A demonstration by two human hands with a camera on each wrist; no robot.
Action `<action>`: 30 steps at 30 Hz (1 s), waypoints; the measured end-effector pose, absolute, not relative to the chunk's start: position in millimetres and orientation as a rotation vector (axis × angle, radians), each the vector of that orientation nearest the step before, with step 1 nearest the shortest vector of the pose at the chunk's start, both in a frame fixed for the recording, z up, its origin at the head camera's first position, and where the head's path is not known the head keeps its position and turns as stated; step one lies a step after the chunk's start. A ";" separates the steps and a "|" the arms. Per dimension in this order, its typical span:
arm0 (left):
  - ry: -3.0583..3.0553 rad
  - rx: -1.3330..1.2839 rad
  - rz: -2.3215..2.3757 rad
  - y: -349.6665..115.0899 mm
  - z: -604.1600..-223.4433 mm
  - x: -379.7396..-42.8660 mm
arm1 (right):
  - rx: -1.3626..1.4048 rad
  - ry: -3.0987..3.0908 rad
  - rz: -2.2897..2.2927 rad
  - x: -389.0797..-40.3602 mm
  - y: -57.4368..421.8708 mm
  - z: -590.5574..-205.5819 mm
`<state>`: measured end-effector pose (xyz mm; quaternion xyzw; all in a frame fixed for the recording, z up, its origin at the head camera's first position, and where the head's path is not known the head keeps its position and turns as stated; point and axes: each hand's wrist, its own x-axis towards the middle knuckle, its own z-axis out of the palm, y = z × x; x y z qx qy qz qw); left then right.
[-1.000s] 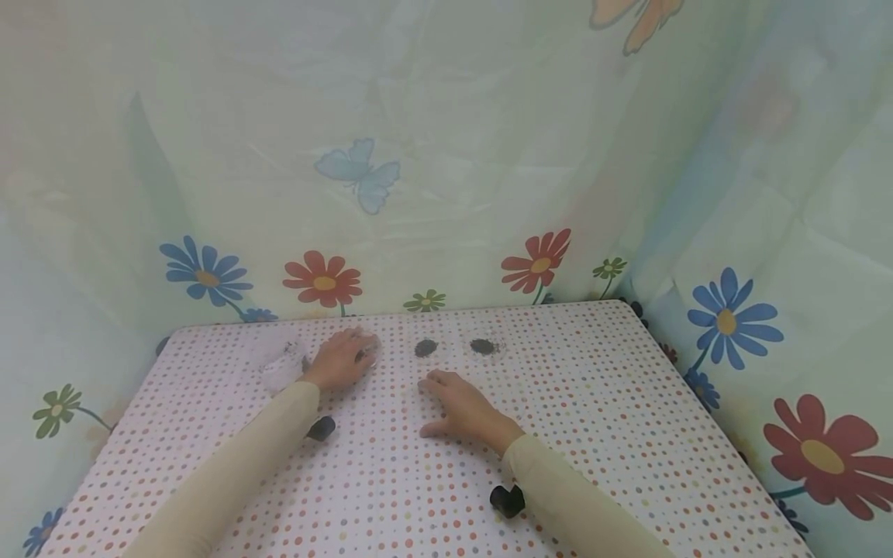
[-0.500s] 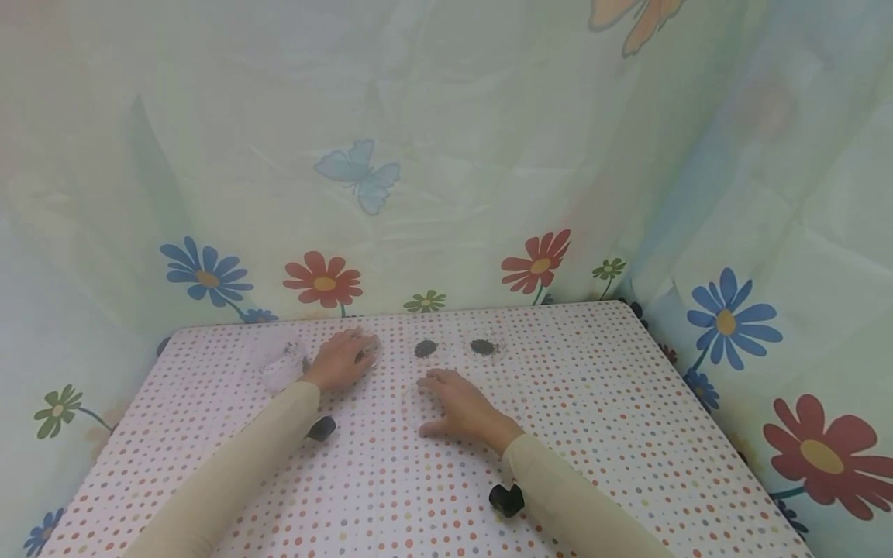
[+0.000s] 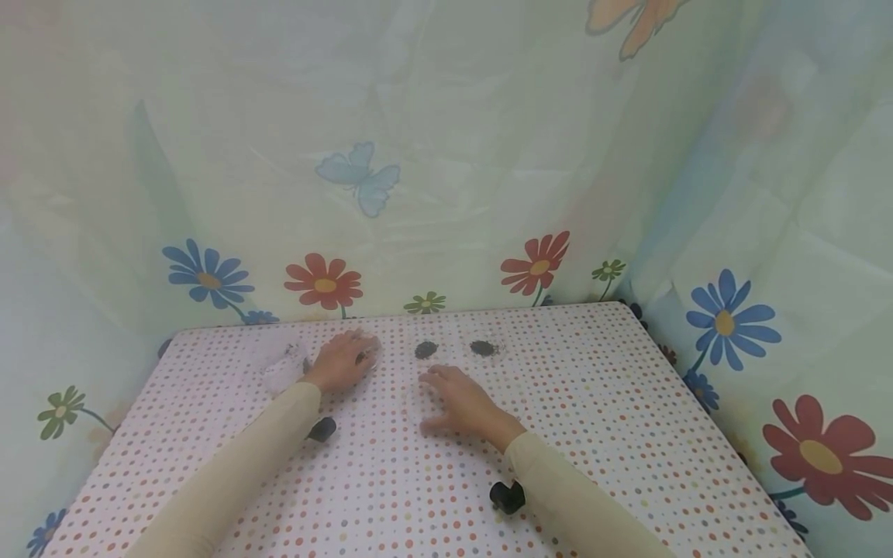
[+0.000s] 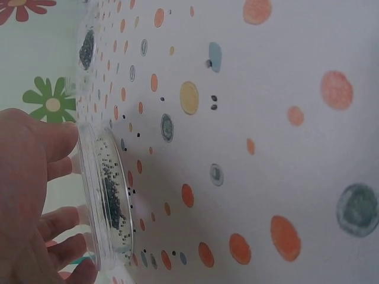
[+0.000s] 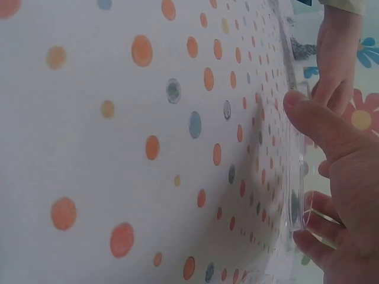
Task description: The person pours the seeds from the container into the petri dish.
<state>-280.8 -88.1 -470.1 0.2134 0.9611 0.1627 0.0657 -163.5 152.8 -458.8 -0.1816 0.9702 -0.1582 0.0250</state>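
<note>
My left hand [image 3: 343, 360] grips the edge of a clear round petri dish [image 4: 93, 195] at the table's far side. Black granules [image 4: 111, 198] lie inside it, and it sits flat or nearly so on the dotted table. My right hand [image 3: 462, 404] holds a second clear round dish or lid [image 5: 294, 171] between thumb and fingers, nearer the body. In the head view this piece is barely visible. Dark matter shows through its lower end in the right wrist view; I cannot tell whether it lies inside or behind.
Two more clear dishes with black granules, a middle one [image 3: 425, 349] and a right one [image 3: 483, 348], stand along the back. A whitish, see-through crumpled item [image 3: 279, 364] with dark specks lies left of my left hand. Loose granules dot the table [image 3: 593, 434]. Flowered sheeting [image 3: 446, 194] hangs behind.
My right hand has shifted very slightly forward, toward the middle dish. The left hand keeps its place on its dish, and the head view tilts a little.
</note>
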 end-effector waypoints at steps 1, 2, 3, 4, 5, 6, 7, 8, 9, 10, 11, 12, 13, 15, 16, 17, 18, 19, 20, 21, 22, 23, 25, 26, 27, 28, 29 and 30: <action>2.900 0.639 0.490 -88.0 -470.4 -281.4 | -0.567 3.006 -0.485 -164.1 153.0 -458.3; 2.901 0.636 0.491 -87.9 -470.6 -281.7 | -0.571 3.010 -0.480 -164.6 153.1 -457.9; 2.902 0.634 0.487 -87.8 -471.0 -282.0 | -0.572 3.014 -0.481 -165.1 153.1 -457.7; 2.902 0.631 0.485 -88.0 -471.6 -282.3 | -0.568 3.018 -0.478 -165.6 153.0 -457.5; 2.904 0.624 0.489 -88.0 -472.2 -282.5 | -0.568 3.021 -0.483 -165.8 153.0 -457.1; 2.905 0.618 0.489 -88.1 -472.9 -282.7 | -0.569 3.024 -0.489 -166.1 153.3 -456.9; 2.907 0.615 0.492 -88.1 -473.7 -282.8 | -0.566 3.028 -0.488 -166.6 153.7 -457.0; 2.907 0.614 0.497 -88.3 -474.3 -282.7 | -0.558 3.031 -0.486 -166.9 154.3 -457.4; 2.905 0.613 0.501 -88.3 -475.0 -282.5 | -0.545 3.034 -0.482 -167.1 155.1 -458.1; 2.899 0.609 0.509 -88.1 -475.5 -282.1 | -0.531 3.036 -0.470 -167.2 156.2 -458.6; 2.890 0.603 0.526 -87.9 -475.7 -281.4 | -0.521 3.038 -0.473 -167.1 157.4 -459.1; 2.885 0.606 0.527 -88.2 -474.9 -281.4 | -0.506 3.039 -0.476 -168.2 158.3 -458.9; 2.878 0.610 0.530 -88.5 -474.0 -281.0 | -0.496 3.042 -0.484 -169.3 159.3 -458.5; 2.865 0.606 0.534 -88.0 -471.7 -280.6 | -0.476 3.051 -0.511 -171.2 161.5 -456.9; 2.865 0.602 0.532 -87.7 -470.8 -280.3 | -0.473 3.060 -0.528 -172.1 162.5 -456.1; 2.869 0.601 0.533 -87.5 -470.1 -280.3 | -0.473 3.070 -0.547 -173.2 163.4 -455.1; 2.876 0.607 0.529 -87.3 -469.6 -280.5 | -0.480 3.081 -0.559 -174.5 164.3 -453.9; 2.881 0.600 0.537 -87.1 -469.5 -280.9 | -0.495 3.096 -0.562 -176.1 165.1 -452.8; 2.888 0.607 0.538 -87.1 -470.0 -281.7 | -0.503 3.103 -0.570 -177.4 165.8 -451.7; 2.893 0.608 0.541 -87.3 -471.1 -282.5 | -0.520 3.112 -0.573 -178.9 166.6 -451.0; 2.897 0.615 0.540 -87.8 -472.6 -283.3 | -0.535 3.116 -0.580 -180.3 167.2 -450.5; 2.899 0.622 0.543 -88.3 -474.5 -284.0 | -0.538 3.112 -0.588 -181.5 167.7 -450.2; 2.901 0.638 0.537 -89.4 -479.0 -285.3 | -0.523 3.104 -0.605 -183.8 168.7 -450.3; 2.901 0.648 0.540 -90.0 -480.9 -285.6 | -0.507 3.097 -0.615 -185.0 169.1 -450.7; 2.900 0.645 0.542 -90.3 -482.6 -285.6 | -0.500 3.097 -0.618 -186.2 169.3 -451.2; 2.900 0.651 0.540 -90.7 -484.1 -285.5 | -0.485 3.092 -0.627 -187.4 169.4 -451.6; 2.901 0.650 0.542 -91.0 -484.8 -285.2 | -0.477 3.090 -0.633 -188.7 169.5 -452.0; 2.900 0.644 0.552 -91.2 -484.8 -284.4 | -0.475 3.092 -0.635 -190.2 169.4 -452.1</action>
